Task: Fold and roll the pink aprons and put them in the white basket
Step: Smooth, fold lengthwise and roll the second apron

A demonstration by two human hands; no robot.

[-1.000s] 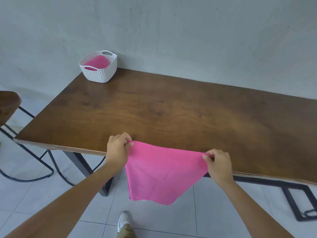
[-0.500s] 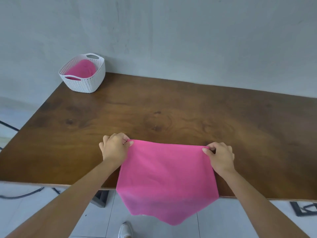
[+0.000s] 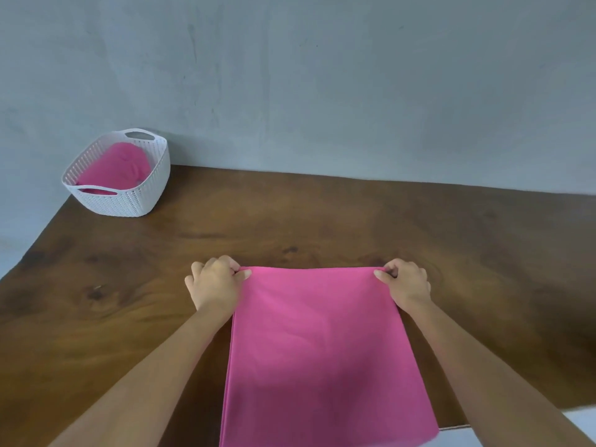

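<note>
A pink apron (image 3: pixel 322 350) is laid flat on the wooden table (image 3: pixel 322 214), in the middle of the table's near half. Its cloth is seen as a smooth, roughly rectangular panel that is narrower at the far end and wider toward the table's near edge. The near end of the cloth is carried to that edge and is cut off by the bottom of the view, so how much hangs below the table cannot be told.

The far left corner of the apron is pinched by the left hand (image 3: pixel 216 285), with the thumb pressed against curled fingers over the cloth. The far right corner is pinched in the same way by the right hand (image 3: pixel 406 283), thumb against curled fingers. The far edge of the cloth is drawn straight and taut between the two hands, parallel to the table's long side. Both hands are held low at the table top. Whether the corners are lifted clear of the wood cannot be told. Both bare forearms are stretched across the table's near half, one along each side of the apron.

The white basket (image 3: pixel 129 201) is set on the table's far left corner, well apart from the hands. A pink bundle (image 3: pixel 116 166) is held inside it, below the rim. A grey wall (image 3: pixel 322 75) is met by the table's far edge, and a strip of pale floor (image 3: pixel 580 421) is seen past the table's near right edge.
</note>
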